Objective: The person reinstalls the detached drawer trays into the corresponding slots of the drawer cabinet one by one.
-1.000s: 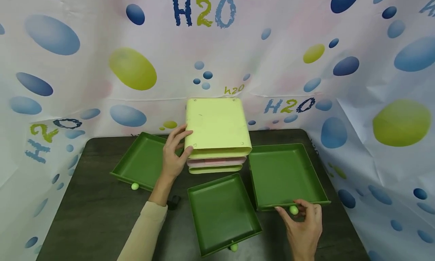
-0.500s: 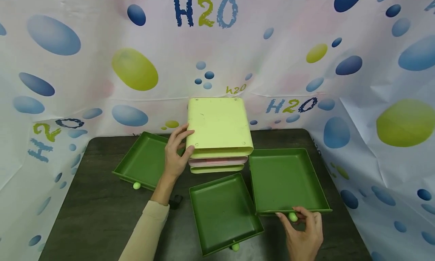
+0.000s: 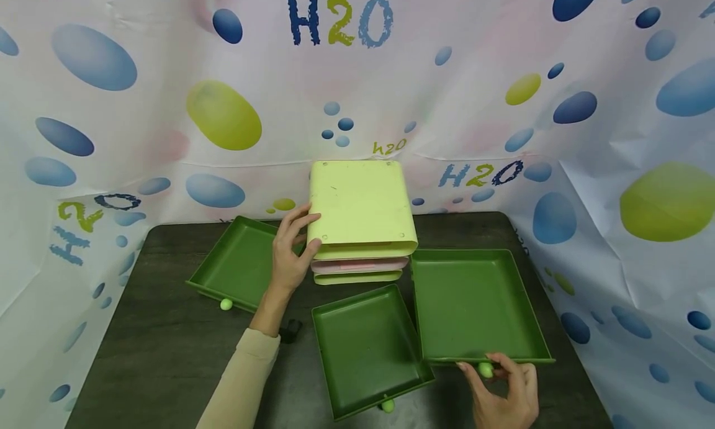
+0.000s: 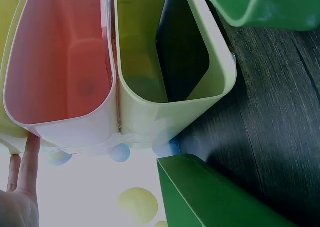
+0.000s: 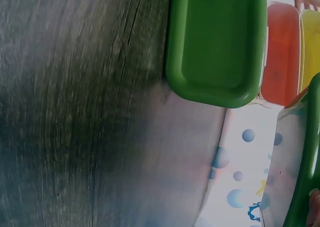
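A stacked drawer unit (image 3: 363,202) with a yellow top, a pink middle and a light-green bottom stands at the back; its compartments show hollow in the left wrist view. My left hand (image 3: 288,255) rests on the unit's left side, fingers extended, thumb by the front top corner. A finger (image 4: 29,167) touches its wall from outside. My right hand (image 3: 505,395) grips the front of the right green drawer (image 3: 475,305) around its light-green ball knob (image 3: 486,370). In the right wrist view, this drawer (image 5: 306,172) lies at the right edge with a fingertip (image 5: 314,203) on it.
Another green drawer (image 3: 371,351) lies angled in front of the unit, its knob toward me. A third drawer (image 3: 237,264) lies at the left, partly behind my left hand. The dark wood-grain table (image 3: 162,342) is backed by a white patterned sheet (image 3: 357,81).
The right drawer has come toward me with my right hand and looks slightly larger. My left hand stays against the unit. The whole head view shifts slightly.
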Demonstrator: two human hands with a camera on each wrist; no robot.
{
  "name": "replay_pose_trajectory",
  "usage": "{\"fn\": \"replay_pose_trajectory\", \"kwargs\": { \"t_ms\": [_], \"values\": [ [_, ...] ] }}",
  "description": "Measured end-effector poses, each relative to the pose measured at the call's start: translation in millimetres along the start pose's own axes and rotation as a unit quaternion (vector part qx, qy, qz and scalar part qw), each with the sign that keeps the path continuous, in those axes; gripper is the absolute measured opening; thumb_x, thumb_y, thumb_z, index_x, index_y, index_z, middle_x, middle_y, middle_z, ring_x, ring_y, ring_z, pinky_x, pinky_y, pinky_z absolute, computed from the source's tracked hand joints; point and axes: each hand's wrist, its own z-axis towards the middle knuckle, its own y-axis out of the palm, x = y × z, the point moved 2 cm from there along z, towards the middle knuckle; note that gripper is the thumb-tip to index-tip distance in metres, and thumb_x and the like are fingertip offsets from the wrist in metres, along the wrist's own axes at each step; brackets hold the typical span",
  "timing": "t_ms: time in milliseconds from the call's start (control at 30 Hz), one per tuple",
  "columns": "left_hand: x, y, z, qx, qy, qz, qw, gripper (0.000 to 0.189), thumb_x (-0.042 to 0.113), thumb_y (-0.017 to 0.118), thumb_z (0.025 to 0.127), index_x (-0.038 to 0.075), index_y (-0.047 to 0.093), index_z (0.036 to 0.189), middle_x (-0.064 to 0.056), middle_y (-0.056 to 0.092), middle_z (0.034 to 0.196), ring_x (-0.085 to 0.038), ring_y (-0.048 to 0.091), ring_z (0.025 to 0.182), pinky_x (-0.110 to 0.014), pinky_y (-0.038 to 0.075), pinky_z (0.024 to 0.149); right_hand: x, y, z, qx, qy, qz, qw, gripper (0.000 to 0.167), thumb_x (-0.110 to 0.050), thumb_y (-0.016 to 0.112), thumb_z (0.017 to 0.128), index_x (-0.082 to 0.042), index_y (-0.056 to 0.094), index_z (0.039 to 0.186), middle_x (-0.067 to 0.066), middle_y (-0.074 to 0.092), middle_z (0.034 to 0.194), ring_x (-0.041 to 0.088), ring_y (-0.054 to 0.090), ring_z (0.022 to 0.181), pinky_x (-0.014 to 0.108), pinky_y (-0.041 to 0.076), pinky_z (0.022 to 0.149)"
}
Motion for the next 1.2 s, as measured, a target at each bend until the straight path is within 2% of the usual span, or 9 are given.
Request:
{"fn": "replay_pose_trajectory", "kwargs": {
  "t_ms": [133,333,467,600,667,733,833,1000,1200],
  "values": [
    [-0.4,-0.1,-0.6,0.001,0.001,-0.001,1.0,0.056,0.036,0.062,0.099,-0.016,0.061,0.119,-0.042,0.044,0.134,-0.055,0.049,0.118,-0.026,0.054,0.08,1.1,-2.0,-2.3,0.012,-0.011,-0.003,0.9999,0.076,-0.066,0.07,0.076,0.009,0.069,0.088,0.015,0.042,0.072,-0.005,0.033,0.07,0.012,0.03,0.066],
    [-0.4,0.4,-1.0,0.002,0.001,-0.002,1.0,0.058,0.038,0.061,0.099,-0.016,0.061,0.12,-0.043,0.043,0.134,-0.055,0.049,0.119,-0.026,0.054,0.08,-8.3,-7.6,0.3,0.007,-0.036,0.004,0.9993,0.073,-0.061,0.068,0.083,0.012,0.067,0.085,0.013,0.04,0.065,-0.008,0.028,0.069,0.017,0.027,0.061],
    [0.3,1.1,-2.3,0.0,-0.001,-0.003,1.0,0.057,0.036,0.061,0.099,-0.016,0.061,0.12,-0.042,0.043,0.135,-0.055,0.048,0.121,-0.027,0.055,0.08,-20.0,-13.2,7.7,-0.014,-0.106,0.012,0.9942,0.069,-0.058,0.065,0.089,0.01,0.066,0.08,0.008,0.041,0.06,-0.009,0.026,0.065,0.02,0.026,0.056],
    [0.4,1.4,-3.6,-0.001,-0.005,-0.003,1.0,0.056,0.036,0.061,0.1,-0.016,0.061,0.121,-0.043,0.043,0.135,-0.055,0.047,0.122,-0.026,0.054,0.081,-22.7,-14.6,20.5,-0.095,-0.182,0.062,0.9768,0.064,-0.057,0.061,0.092,0.003,0.064,0.071,-0.003,0.038,0.05,-0.012,0.023,0.058,0.017,0.022,0.046],
    [-0.3,1.4,-4.0,0.0,-0.006,-0.003,1.0,0.055,0.035,0.061,0.1,-0.016,0.061,0.121,-0.042,0.043,0.135,-0.055,0.047,0.122,-0.026,0.054,0.081,-24.7,-14.4,22.3,-0.104,-0.203,0.075,0.9708,0.063,-0.057,0.062,0.092,0.002,0.063,0.071,-0.004,0.037,0.05,-0.011,0.023,0.056,0.016,0.022,0.045],
    [-1.1,1.4,-4.5,0.002,-0.006,-0.003,1.0,0.055,0.035,0.061,0.1,-0.016,0.061,0.121,-0.042,0.043,0.135,-0.054,0.047,0.122,-0.025,0.054,0.08,-28.4,-12.7,20.7,-0.09,-0.207,0.081,0.9709,0.061,-0.056,0.063,0.091,0.002,0.063,0.071,-0.003,0.037,0.051,-0.01,0.023,0.056,0.016,0.021,0.046],
    [-1.7,1.5,-5.2,0.003,-0.005,-0.002,1.0,0.056,0.036,0.061,0.1,-0.016,0.061,0.121,-0.043,0.043,0.135,-0.055,0.048,0.122,-0.024,0.053,0.08,-33.7,-10.6,12.8,-0.03,-0.209,0.055,0.9759,0.061,-0.055,0.066,0.091,0.005,0.063,0.076,0.003,0.039,0.058,-0.005,0.026,0.059,0.02,0.024,0.05],
    [-1.2,2.0,-4.7,0.001,-0.005,-0.003,1.0,0.056,0.035,0.061,0.1,-0.016,0.061,0.121,-0.043,0.043,0.135,-0.055,0.047,0.122,-0.024,0.053,0.081,-45.7,-7.5,11.5,-0.004,-0.188,0.047,0.981,0.064,-0.058,0.065,0.089,0.004,0.064,0.074,0.005,0.036,0.057,0.001,0.025,0.054,0.021,0.023,0.048],
    [-0.3,2.5,-4.0,0.004,-0.009,-0.005,0.9999,0.054,0.035,0.062,0.099,-0.015,0.061,0.121,-0.042,0.043,0.136,-0.054,0.046,0.125,-0.027,0.054,0.082,-52.5,-0.2,11.6,0.023,-0.205,0.07,0.976,0.061,-0.056,0.068,0.088,0.003,0.063,0.07,0.003,0.033,0.055,0.003,0.023,0.049,0.02,0.018,0.044]
  ]
}}
